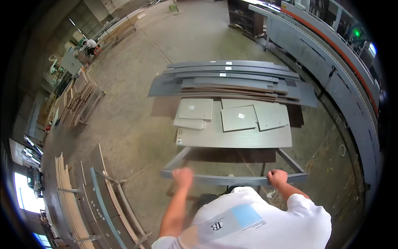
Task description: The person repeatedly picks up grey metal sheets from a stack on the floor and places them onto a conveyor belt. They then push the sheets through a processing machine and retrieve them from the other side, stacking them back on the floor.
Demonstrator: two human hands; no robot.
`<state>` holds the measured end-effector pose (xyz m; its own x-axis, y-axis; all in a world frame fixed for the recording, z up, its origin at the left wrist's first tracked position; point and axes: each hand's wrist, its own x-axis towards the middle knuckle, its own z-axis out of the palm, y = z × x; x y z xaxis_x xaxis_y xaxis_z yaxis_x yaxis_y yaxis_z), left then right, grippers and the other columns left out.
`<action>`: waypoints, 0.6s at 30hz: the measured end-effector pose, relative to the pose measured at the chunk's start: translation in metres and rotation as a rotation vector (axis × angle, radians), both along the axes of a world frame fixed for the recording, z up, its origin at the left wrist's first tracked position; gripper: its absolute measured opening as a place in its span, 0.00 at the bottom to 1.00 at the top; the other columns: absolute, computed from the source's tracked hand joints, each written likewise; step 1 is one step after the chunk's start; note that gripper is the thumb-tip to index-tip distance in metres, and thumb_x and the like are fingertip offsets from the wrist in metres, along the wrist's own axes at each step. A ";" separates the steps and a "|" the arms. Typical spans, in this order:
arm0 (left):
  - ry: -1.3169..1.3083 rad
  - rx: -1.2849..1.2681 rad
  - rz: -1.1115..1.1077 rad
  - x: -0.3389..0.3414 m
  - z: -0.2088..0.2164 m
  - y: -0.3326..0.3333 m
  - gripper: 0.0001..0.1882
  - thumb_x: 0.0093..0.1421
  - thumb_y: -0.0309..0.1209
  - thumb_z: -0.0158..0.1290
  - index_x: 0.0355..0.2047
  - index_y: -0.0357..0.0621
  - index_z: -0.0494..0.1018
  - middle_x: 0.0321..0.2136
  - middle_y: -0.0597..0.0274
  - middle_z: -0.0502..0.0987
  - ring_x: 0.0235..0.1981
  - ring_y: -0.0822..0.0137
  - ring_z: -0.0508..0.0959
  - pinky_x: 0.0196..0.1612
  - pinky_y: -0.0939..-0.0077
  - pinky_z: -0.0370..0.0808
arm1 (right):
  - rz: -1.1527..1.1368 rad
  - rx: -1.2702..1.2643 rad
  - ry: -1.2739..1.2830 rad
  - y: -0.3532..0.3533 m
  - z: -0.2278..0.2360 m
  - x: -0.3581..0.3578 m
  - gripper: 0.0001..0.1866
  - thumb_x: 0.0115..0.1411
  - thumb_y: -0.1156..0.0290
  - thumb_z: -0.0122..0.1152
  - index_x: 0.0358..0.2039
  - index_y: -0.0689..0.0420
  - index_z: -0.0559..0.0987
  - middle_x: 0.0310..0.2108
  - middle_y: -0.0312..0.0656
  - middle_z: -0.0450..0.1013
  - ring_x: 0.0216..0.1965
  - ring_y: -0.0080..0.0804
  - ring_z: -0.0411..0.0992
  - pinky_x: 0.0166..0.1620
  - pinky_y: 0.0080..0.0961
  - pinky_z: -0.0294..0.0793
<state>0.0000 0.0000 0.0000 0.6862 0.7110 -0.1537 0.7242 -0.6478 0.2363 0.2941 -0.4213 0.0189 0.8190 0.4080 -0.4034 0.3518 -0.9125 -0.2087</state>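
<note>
My right hand (277,177) is closed around the grey metal bar (232,180) at the near end of a cart frame. My left hand (183,177) is at the same bar further left, smeared by motion, so its grip does not show clearly. Beyond the bar, the cart carries a large pale grey panel (232,140). On it lie smaller flat panels, among them one with a white label at the left (197,107) and another in the middle (238,120). Behind them, long dark grey boards (232,76) lie crosswise in a stack, some with white labels.
Along the right runs a long grey machine (331,70) with an orange stripe. Racks with upright boards (99,191) stand at lower left, and a trolley of wooden strips (81,101) stands further up. Far left, a person (90,45) in a white top bends near machinery.
</note>
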 end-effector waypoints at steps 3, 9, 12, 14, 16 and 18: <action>-0.212 0.180 -0.125 0.009 -0.009 0.055 0.10 0.62 0.39 0.53 0.33 0.49 0.79 0.41 0.53 0.78 0.53 0.52 0.72 0.66 0.36 0.55 | -0.060 0.007 -0.033 0.063 -0.011 -0.011 0.21 0.60 0.49 0.51 0.31 0.49 0.87 0.31 0.46 0.81 0.38 0.49 0.79 0.45 0.44 0.76; -0.296 0.230 -0.218 0.055 0.006 0.258 0.11 0.62 0.43 0.54 0.37 0.51 0.79 0.43 0.60 0.77 0.55 0.53 0.70 0.68 0.35 0.51 | -0.187 0.025 -0.056 0.251 0.001 -0.007 0.21 0.59 0.49 0.50 0.30 0.50 0.86 0.32 0.46 0.81 0.39 0.48 0.79 0.45 0.44 0.76; -0.262 0.142 -0.297 0.083 -0.006 0.323 0.16 0.62 0.48 0.55 0.42 0.53 0.78 0.46 0.63 0.75 0.59 0.54 0.67 0.71 0.35 0.45 | -0.224 0.005 -0.164 0.293 -0.015 0.002 0.20 0.59 0.50 0.53 0.28 0.51 0.85 0.29 0.46 0.80 0.37 0.48 0.79 0.43 0.43 0.76; -0.235 0.080 -0.367 0.112 -0.011 0.366 0.18 0.62 0.50 0.55 0.44 0.52 0.77 0.48 0.63 0.75 0.60 0.54 0.66 0.71 0.34 0.43 | -0.272 -0.011 -0.179 0.322 -0.022 0.014 0.20 0.59 0.50 0.53 0.29 0.51 0.85 0.29 0.46 0.80 0.36 0.48 0.79 0.42 0.43 0.76; -0.124 0.029 -0.453 0.136 -0.003 0.422 0.25 0.62 0.54 0.54 0.51 0.51 0.76 0.53 0.61 0.73 0.64 0.56 0.63 0.72 0.34 0.40 | -0.330 0.039 -0.197 0.372 -0.021 0.020 0.19 0.59 0.50 0.54 0.29 0.51 0.85 0.29 0.46 0.80 0.35 0.49 0.79 0.41 0.44 0.76; -0.066 0.038 -0.522 0.158 0.003 0.481 0.28 0.62 0.55 0.54 0.55 0.51 0.73 0.56 0.60 0.71 0.65 0.56 0.62 0.72 0.34 0.39 | -0.395 0.125 -0.217 0.426 -0.021 0.021 0.19 0.60 0.50 0.55 0.29 0.51 0.84 0.28 0.46 0.80 0.35 0.49 0.79 0.41 0.45 0.76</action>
<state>0.1582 0.4805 0.0031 0.9580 0.2758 -0.0789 0.2868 -0.9275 0.2397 0.3151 0.0045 -0.0026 0.9814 0.0821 -0.1737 0.0296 -0.9579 -0.2856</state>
